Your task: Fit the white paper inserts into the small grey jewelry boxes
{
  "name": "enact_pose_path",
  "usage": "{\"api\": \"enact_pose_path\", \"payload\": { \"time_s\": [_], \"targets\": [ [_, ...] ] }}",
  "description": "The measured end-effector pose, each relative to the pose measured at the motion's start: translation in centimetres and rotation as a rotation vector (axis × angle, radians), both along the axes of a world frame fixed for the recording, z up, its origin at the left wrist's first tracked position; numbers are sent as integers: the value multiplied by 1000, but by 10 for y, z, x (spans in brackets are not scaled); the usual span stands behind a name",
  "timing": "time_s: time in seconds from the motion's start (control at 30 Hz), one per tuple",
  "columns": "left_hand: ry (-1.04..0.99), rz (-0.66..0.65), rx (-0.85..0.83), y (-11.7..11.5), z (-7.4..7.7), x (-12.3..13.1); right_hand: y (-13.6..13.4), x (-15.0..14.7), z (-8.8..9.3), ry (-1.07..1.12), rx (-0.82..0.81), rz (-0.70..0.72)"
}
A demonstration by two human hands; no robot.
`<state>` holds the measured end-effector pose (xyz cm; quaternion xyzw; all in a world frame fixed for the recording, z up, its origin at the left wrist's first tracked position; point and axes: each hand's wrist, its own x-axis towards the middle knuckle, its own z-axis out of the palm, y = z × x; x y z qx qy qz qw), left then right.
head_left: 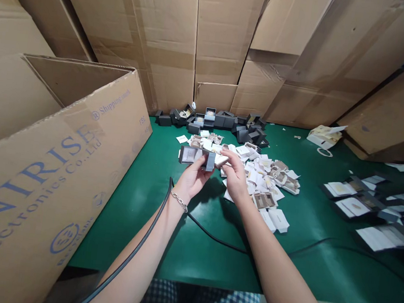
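Note:
In the middle of the view my left hand (191, 182) grips a small grey box (210, 162) with its lid folded out to the left. The lid's inner side is pale and printed. My right hand (236, 177) pinches a small white insert (220, 160) right beside the box; whether it is partly inside the box cannot be made out. Just beyond and to the right of that hand spreads a heap of white papers and cards (258, 172). Brownish moulded trays (264, 200) are mixed into it.
Several dark small boxes (223, 121) line the back of the green table (133, 241). More open boxes with white inserts (352, 206) lie at right. A large carton (57, 169) stands at left. A black cable (214, 239) crosses the table. A tape roll (324, 152) lies back right.

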<state>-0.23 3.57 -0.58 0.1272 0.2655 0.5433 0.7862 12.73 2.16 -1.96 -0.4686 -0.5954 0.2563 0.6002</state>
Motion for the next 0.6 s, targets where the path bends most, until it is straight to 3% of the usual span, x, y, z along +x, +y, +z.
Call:
{"api": "enact_pose_path", "payload": {
  "time_s": [0.1,0.27,0.6],
  "targets": [
    [17,51,21,2,0,-2,-1,1,2,-64,-6,20],
    [86,78,121,2,0,-2,0,-1,0,-222,-10,-79],
    [198,-25,199,-8,5,-1,-1,-4,3,-266,7,-177]
  ]
}}
